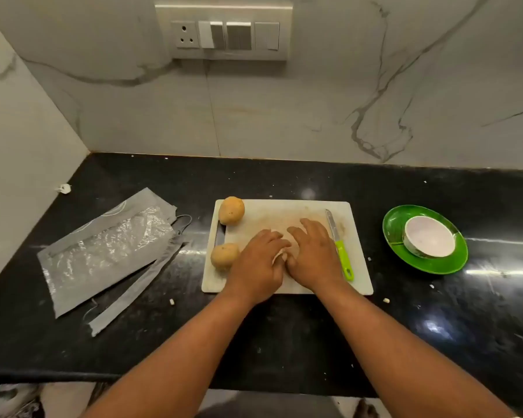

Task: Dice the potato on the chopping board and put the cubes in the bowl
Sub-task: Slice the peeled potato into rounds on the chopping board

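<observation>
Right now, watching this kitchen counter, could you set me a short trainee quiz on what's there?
1. True or false: the green-handled knife is held in one of the hands.
2. How many whole unpeeled potatoes lie on the chopping board?
3. The white bowl stands on: A) the board, B) a green plate, C) the plastic bag.

Key: 1. False; it lies on the board beside the right hand, and both hands, the left hand too, cover pale potato pieces. 2. Two. 3. B.
</observation>
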Action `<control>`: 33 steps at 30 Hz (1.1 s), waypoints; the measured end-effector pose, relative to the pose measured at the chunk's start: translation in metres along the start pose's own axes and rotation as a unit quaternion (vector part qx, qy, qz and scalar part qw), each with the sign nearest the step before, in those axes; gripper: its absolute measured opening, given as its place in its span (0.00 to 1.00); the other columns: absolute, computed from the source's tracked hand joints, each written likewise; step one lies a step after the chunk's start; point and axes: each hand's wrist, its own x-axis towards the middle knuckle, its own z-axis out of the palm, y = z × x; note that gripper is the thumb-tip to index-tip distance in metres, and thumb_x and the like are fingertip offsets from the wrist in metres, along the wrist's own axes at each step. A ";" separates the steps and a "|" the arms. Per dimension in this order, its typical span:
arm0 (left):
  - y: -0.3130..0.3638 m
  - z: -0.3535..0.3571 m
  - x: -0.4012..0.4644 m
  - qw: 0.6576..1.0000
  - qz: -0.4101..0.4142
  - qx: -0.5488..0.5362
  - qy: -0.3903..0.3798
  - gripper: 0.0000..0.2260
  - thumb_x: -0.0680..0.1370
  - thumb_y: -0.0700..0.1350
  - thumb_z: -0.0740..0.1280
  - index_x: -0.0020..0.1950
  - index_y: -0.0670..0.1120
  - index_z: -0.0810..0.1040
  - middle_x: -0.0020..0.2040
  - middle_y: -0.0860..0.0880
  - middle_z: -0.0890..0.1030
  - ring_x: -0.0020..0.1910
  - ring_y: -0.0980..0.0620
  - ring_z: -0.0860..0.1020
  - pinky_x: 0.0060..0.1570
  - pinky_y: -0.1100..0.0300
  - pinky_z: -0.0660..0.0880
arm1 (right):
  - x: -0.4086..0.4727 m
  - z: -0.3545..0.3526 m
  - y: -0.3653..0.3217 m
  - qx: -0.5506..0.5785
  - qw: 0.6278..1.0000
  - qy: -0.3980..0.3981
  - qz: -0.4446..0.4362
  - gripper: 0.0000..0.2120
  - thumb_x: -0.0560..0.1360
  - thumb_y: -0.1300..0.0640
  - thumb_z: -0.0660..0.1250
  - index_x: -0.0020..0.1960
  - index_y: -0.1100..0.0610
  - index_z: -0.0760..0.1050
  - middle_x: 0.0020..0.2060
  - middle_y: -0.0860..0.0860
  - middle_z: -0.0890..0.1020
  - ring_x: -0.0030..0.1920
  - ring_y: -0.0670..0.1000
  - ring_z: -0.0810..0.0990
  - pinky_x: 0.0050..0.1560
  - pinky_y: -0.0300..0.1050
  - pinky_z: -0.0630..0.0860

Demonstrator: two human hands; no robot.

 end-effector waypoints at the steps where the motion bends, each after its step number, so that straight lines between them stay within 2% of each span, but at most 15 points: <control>1: -0.002 0.006 0.005 0.999 -0.016 0.010 -0.036 0.16 0.84 0.45 0.63 0.72 0.50 0.77 0.76 0.50 0.72 0.79 0.51 0.60 0.75 0.54 0.62 | 0.001 0.004 0.004 -0.018 0.999 -0.035 0.002 0.30 0.76 0.46 0.65 0.76 0.48 0.65 0.78 0.52 0.61 0.78 0.57 0.55 0.73 0.56 0.62; 4: -0.012 0.018 0.008 0.988 -0.059 0.080 -0.119 0.22 0.86 0.51 0.57 0.82 0.54 0.62 0.84 0.50 0.55 0.84 0.46 0.45 0.79 0.47 0.54 | -0.003 0.022 0.013 -0.034 0.996 -0.078 0.016 0.33 0.79 0.44 0.59 0.81 0.47 0.54 0.81 0.54 0.52 0.80 0.58 0.47 0.77 0.58 0.53; 7: -0.021 0.026 -0.004 0.977 -0.060 0.126 -0.162 0.25 0.87 0.56 0.50 0.84 0.54 0.55 0.85 0.50 0.50 0.84 0.48 0.43 0.80 0.47 0.48 | -0.013 0.037 0.016 -0.049 0.996 -0.076 0.020 0.33 0.79 0.43 0.55 0.81 0.46 0.50 0.81 0.54 0.49 0.80 0.58 0.46 0.77 0.59 0.48; 17: -0.012 0.024 -0.048 0.973 -0.057 0.152 -0.162 0.25 0.87 0.59 0.46 0.84 0.58 0.53 0.85 0.54 0.46 0.84 0.52 0.41 0.80 0.53 0.41 | -0.059 0.037 0.005 -0.047 0.996 -0.068 0.030 0.34 0.79 0.42 0.54 0.81 0.45 0.47 0.81 0.52 0.46 0.81 0.56 0.43 0.78 0.56 0.45; 20: -0.010 0.025 -0.061 0.973 -0.054 0.152 -0.165 0.28 0.85 0.62 0.42 0.84 0.58 0.54 0.85 0.56 0.46 0.83 0.53 0.40 0.82 0.53 0.41 | -0.072 0.035 0.003 -0.043 0.996 -0.071 0.032 0.33 0.80 0.42 0.53 0.81 0.44 0.45 0.81 0.51 0.44 0.80 0.55 0.40 0.78 0.55 0.43; 25: -0.004 0.027 -0.078 0.975 -0.061 0.156 -0.149 0.31 0.82 0.64 0.36 0.84 0.60 0.51 0.83 0.59 0.40 0.82 0.57 0.35 0.76 0.61 0.30 | -0.084 0.037 0.007 -0.038 0.996 -0.083 0.020 0.32 0.81 0.40 0.51 0.81 0.42 0.41 0.81 0.49 0.41 0.80 0.52 0.37 0.77 0.53 0.40; 30: -0.012 0.037 -0.083 0.976 -0.052 0.167 -0.126 0.30 0.82 0.65 0.36 0.84 0.61 0.51 0.84 0.59 0.42 0.82 0.59 0.35 0.80 0.58 0.37 | -0.086 0.044 0.010 -0.032 0.997 -0.064 0.003 0.32 0.79 0.37 0.46 0.81 0.42 0.44 0.81 0.50 0.44 0.81 0.53 0.41 0.78 0.54 0.44; 33: -0.016 0.043 -0.085 0.977 -0.041 0.180 -0.105 0.30 0.81 0.66 0.36 0.83 0.62 0.52 0.84 0.60 0.45 0.82 0.59 0.39 0.80 0.59 0.40 | -0.086 0.046 0.011 -0.047 0.997 -0.058 0.003 0.33 0.77 0.36 0.42 0.80 0.42 0.44 0.81 0.50 0.45 0.80 0.54 0.42 0.78 0.56 0.46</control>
